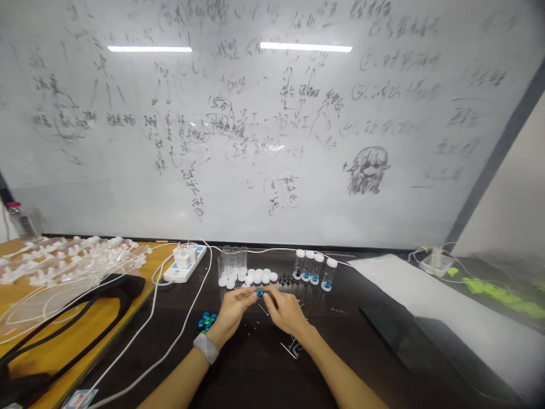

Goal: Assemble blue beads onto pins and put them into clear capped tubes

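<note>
My left hand (232,312) and my right hand (285,309) meet over the dark table, fingers pinched together on a small blue part (259,293) held between them. A grey band sits on my left wrist. Just beyond the hands lie several white caps (255,277) and empty clear vials (233,260). To their right stand several capped vials (314,270) with blue pieces at the bottom. A small pile of blue and green beads (206,321) lies left of my left hand. Thin metal pins (292,347) lie under my right wrist.
A white power strip (185,262) with cables runs across the table's left. Clear plastic bags of white parts (63,262) and a black strap (85,301) lie on the orange table. A white sheet (430,301) covers the right side. A whiteboard (272,125) fills the back.
</note>
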`<move>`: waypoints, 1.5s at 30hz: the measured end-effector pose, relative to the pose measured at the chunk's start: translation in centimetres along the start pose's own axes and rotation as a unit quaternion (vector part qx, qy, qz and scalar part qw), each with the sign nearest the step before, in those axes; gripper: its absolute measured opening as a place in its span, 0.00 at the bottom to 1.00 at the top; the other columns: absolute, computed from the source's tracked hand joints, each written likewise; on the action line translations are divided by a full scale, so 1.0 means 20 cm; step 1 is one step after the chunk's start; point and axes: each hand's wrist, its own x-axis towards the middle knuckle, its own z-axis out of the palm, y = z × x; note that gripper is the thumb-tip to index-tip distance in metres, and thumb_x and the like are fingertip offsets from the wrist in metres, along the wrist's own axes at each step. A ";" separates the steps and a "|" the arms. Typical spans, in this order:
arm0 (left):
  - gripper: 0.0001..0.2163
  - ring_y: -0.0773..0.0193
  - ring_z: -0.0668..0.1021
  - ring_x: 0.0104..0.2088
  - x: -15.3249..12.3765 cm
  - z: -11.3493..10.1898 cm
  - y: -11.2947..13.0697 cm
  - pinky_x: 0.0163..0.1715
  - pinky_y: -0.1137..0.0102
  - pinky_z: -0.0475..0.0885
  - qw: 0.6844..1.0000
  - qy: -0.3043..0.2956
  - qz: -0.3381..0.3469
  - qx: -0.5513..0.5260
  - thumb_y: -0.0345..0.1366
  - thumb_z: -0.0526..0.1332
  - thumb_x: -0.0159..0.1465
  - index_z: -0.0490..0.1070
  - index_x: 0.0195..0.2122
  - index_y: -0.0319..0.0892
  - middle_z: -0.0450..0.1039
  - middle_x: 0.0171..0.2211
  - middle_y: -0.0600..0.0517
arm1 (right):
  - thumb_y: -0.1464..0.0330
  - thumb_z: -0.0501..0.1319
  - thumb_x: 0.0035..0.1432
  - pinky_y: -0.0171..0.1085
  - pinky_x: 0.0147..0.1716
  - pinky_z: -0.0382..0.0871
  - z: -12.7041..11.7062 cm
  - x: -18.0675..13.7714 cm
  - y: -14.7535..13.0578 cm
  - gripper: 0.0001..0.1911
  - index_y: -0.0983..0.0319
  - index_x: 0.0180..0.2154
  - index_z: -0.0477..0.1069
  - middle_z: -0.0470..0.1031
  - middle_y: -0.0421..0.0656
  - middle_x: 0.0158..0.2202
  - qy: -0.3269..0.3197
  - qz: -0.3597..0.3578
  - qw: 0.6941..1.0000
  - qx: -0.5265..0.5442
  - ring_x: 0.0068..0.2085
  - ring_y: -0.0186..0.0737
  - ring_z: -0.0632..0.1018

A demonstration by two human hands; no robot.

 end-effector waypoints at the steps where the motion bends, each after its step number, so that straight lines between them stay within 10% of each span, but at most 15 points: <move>1: 0.17 0.62 0.81 0.34 0.00 0.00 0.00 0.40 0.69 0.73 1.000 0.002 -0.002 0.001 0.35 0.78 0.44 0.81 0.34 0.36 0.82 0.32 0.45 | 0.64 0.47 0.70 0.33 0.29 0.59 0.00 0.00 0.00 0.14 0.60 0.42 0.70 0.77 0.41 0.28 0.001 0.002 1.000 -0.004 0.29 0.40 0.78; 32: 0.13 0.65 0.79 0.31 0.00 0.00 0.01 0.39 0.71 0.73 0.999 -0.027 0.014 0.033 0.41 0.75 0.50 0.82 0.32 0.36 0.81 0.30 0.46 | 0.63 0.45 0.72 0.34 0.27 0.54 0.03 0.00 0.00 0.13 0.59 0.45 0.65 0.77 0.41 0.29 -0.041 0.001 0.999 -0.028 0.28 0.41 0.78; 45: 0.14 0.60 0.79 0.29 0.02 -0.02 0.00 0.36 0.67 0.74 0.992 -0.004 0.047 0.114 0.44 0.74 0.49 0.82 0.30 0.37 0.80 0.26 0.46 | 0.59 0.47 0.71 0.34 0.27 0.58 0.08 0.01 0.00 0.17 0.60 0.34 0.67 0.68 0.36 0.23 -0.014 0.054 0.980 0.193 0.25 0.35 0.69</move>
